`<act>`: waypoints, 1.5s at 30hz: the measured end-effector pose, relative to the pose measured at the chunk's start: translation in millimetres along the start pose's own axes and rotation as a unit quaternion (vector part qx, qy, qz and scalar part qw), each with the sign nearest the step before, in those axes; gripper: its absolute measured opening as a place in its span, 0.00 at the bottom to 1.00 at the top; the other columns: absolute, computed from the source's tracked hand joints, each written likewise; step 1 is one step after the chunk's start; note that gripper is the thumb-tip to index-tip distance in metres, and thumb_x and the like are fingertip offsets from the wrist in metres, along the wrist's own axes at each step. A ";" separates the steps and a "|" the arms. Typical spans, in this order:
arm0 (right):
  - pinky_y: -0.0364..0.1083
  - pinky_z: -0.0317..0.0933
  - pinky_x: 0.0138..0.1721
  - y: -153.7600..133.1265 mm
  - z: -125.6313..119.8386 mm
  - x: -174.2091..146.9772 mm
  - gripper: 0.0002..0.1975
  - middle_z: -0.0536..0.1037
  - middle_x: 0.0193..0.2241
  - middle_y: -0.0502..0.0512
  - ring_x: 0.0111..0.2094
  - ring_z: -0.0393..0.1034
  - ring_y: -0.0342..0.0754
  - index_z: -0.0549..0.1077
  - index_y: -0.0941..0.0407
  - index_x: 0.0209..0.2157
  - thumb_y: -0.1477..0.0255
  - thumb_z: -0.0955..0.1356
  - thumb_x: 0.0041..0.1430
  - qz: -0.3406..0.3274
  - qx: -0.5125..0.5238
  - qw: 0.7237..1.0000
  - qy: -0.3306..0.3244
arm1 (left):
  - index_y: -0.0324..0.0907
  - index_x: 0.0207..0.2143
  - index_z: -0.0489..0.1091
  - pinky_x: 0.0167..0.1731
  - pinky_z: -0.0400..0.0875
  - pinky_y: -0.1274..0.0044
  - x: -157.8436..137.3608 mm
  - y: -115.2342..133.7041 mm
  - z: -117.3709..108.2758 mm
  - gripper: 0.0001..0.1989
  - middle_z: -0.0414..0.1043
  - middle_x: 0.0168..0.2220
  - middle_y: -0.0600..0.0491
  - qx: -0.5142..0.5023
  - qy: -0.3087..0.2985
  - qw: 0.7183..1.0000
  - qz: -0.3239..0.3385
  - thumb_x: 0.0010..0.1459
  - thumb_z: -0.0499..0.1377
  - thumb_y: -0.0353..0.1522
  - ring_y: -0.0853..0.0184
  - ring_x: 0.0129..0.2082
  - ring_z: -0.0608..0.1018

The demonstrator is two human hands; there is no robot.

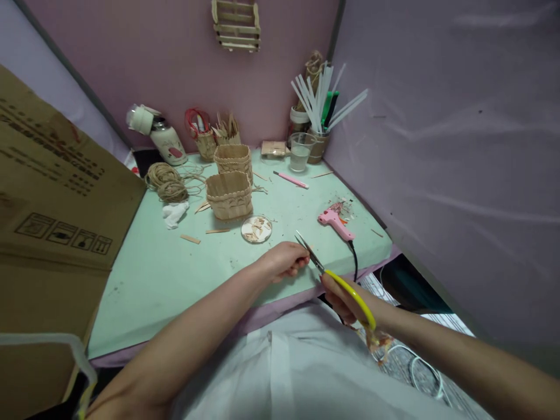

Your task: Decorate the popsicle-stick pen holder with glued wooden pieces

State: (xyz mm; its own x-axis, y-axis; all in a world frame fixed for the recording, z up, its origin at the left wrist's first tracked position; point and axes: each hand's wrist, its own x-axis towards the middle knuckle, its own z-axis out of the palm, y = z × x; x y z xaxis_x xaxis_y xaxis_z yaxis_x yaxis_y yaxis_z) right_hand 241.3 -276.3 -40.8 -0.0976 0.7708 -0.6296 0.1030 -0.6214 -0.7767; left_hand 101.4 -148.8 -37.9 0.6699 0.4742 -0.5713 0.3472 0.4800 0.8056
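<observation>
My right hand [343, 297] grips a pair of scissors [352, 293] by its yellow handles, near the table's front edge. The slim metal blades point up and left, slightly parted, right beside my left hand [289, 258]. That left hand is closed with its fingers curled together; whatever it pinches is hidden or too small to name. Just beyond it lies a small round dish [256, 229] holding wood scraps. Two woven wooden baskets, a front one [229, 201] and a rear one [233, 156], stand behind the dish.
A pink glue gun [336, 223] lies at right, its black cord running over the edge. Behind are a pink craft knife [291, 179], a cup of water [300, 157] and a pot of glue sticks [318, 146]. Twine [166, 182] and a bottle [168, 143] sit left, near a cardboard box [56, 221].
</observation>
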 end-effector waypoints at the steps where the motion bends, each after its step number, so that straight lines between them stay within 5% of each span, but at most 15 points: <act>1: 0.40 0.37 0.15 -2.0 -2.8 2.7 0.32 0.48 0.15 0.39 0.16 0.38 0.36 0.51 0.52 0.22 0.37 0.61 0.47 0.010 0.013 1.000 0.001 | 0.39 0.20 0.64 0.17 0.46 0.79 0.7 5.0 -3.6 0.09 0.58 0.17 0.58 0.040 0.004 0.999 0.005 0.51 0.54 0.31 0.76 0.14 0.54; 3: 0.39 0.34 0.15 -3.7 -9.4 7.6 0.31 0.48 0.15 0.39 0.16 0.37 0.36 0.52 0.52 0.22 0.38 0.62 0.49 0.011 0.025 1.000 0.001 | 0.39 0.21 0.67 0.19 0.52 0.78 -2.2 11.4 -12.6 0.11 0.62 0.18 0.56 0.177 0.066 0.979 0.076 0.53 0.54 0.33 0.73 0.17 0.60; 6: 0.39 0.33 0.16 -0.3 -18.2 12.1 0.29 0.49 0.15 0.40 0.16 0.37 0.36 0.52 0.53 0.22 0.41 0.61 0.53 -0.004 0.025 1.000 -0.001 | 0.40 0.27 0.69 0.29 0.61 0.75 -11.9 9.3 -27.1 0.08 0.70 0.26 0.51 0.353 0.235 0.876 0.231 0.56 0.53 0.32 0.66 0.29 0.70; 10: 0.40 0.35 0.16 4.1 -20.1 10.9 0.27 0.49 0.15 0.40 0.16 0.38 0.36 0.53 0.53 0.23 0.44 0.61 0.55 -0.027 0.003 1.000 0.002 | 0.40 0.35 0.69 0.38 0.64 0.72 -15.7 -10.1 -34.1 0.06 0.73 0.35 0.49 0.453 0.210 0.815 0.293 0.53 0.55 0.27 0.63 0.36 0.72; 18: 0.40 0.36 0.16 2.2 -14.7 4.3 0.29 0.49 0.14 0.39 0.16 0.37 0.37 0.52 0.52 0.23 0.41 0.60 0.54 -0.052 0.002 0.999 0.012 | 0.40 0.41 0.67 0.39 0.67 0.72 -8.4 -27.3 -25.8 0.13 0.73 0.36 0.49 0.476 0.216 0.791 0.318 0.53 0.52 0.22 0.63 0.37 0.73; 23: 0.40 0.39 0.17 -1.3 -13.0 0.7 0.28 0.51 0.15 0.40 0.17 0.42 0.37 0.52 0.53 0.24 0.41 0.60 0.54 -0.056 -0.015 0.998 0.007 | 0.40 0.45 0.67 0.42 0.67 0.71 -16.0 -10.6 -61.1 0.15 0.74 0.40 0.48 0.441 0.345 0.763 0.323 0.55 0.55 0.25 0.62 0.41 0.74; 28: 0.40 0.40 0.18 -9.6 -8.0 -0.1 0.28 0.51 0.15 0.40 0.17 0.42 0.37 0.52 0.53 0.23 0.41 0.58 0.56 -0.068 -0.040 0.997 0.012 | 0.41 0.44 0.73 0.43 0.68 0.69 -18.5 -2.1 -88.0 0.12 0.77 0.42 0.47 0.426 0.369 0.779 0.274 0.59 0.53 0.29 0.59 0.42 0.76; 32: 0.41 0.42 0.17 -17.6 -0.2 0.3 0.29 0.52 0.15 0.40 0.16 0.43 0.37 0.54 0.53 0.24 0.40 0.58 0.54 -0.082 -0.047 0.995 0.026 | 0.42 0.35 0.74 0.44 0.66 0.72 -23.9 -6.1 -59.3 0.09 0.77 0.39 0.49 0.348 0.403 0.767 0.358 0.59 0.53 0.30 0.62 0.41 0.75; 34: 0.41 0.41 0.18 -22.0 5.1 -0.6 0.29 0.53 0.15 0.41 0.17 0.43 0.37 0.53 0.52 0.24 0.40 0.60 0.53 -0.099 -0.050 0.993 0.033 | 0.42 0.31 0.73 0.37 0.66 0.75 -25.1 -10.2 -35.8 0.08 0.76 0.32 0.52 0.286 0.363 0.816 0.347 0.58 0.56 0.34 0.66 0.34 0.74; 36: 0.41 0.41 0.18 -25.5 10.3 -1.8 0.28 0.53 0.15 0.41 0.17 0.43 0.38 0.53 0.52 0.24 0.41 0.61 0.52 -0.107 -0.061 0.991 0.044 | 0.41 0.30 0.71 0.29 0.63 0.77 -22.8 -14.7 -14.9 0.13 0.72 0.26 0.54 0.232 0.261 0.893 0.285 0.60 0.54 0.39 0.68 0.27 0.71; 38: 0.41 0.41 0.18 -27.1 14.6 -3.2 0.27 0.52 0.15 0.41 0.17 0.43 0.38 0.54 0.52 0.24 0.42 0.62 0.51 -0.097 -0.069 0.991 0.055 | 0.41 0.29 0.70 0.26 0.60 0.79 -17.6 -18.2 -0.8 0.16 0.68 0.24 0.56 0.155 0.190 0.939 0.242 0.60 0.51 0.41 0.71 0.24 0.67; 45: 0.42 0.43 0.19 -17.7 18.1 -2.7 0.25 0.54 0.15 0.42 0.19 0.48 0.40 0.56 0.52 0.25 0.45 0.63 0.53 -0.070 -0.093 0.990 0.074 | 0.40 0.23 0.64 0.18 0.46 0.80 -6.6 -21.9 11.7 0.06 0.54 0.17 0.61 -0.051 0.140 0.981 0.124 0.51 0.53 0.32 0.76 0.15 0.55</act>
State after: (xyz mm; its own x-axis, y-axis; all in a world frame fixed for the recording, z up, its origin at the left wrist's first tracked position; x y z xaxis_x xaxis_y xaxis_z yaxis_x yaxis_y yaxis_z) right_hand 221.8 -269.9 -25.7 0.0203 0.8687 -0.4950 0.2809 -0.4801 -0.8310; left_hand 97.1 -171.1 -49.9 0.5133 0.7638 -0.3914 0.1185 0.3886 0.9138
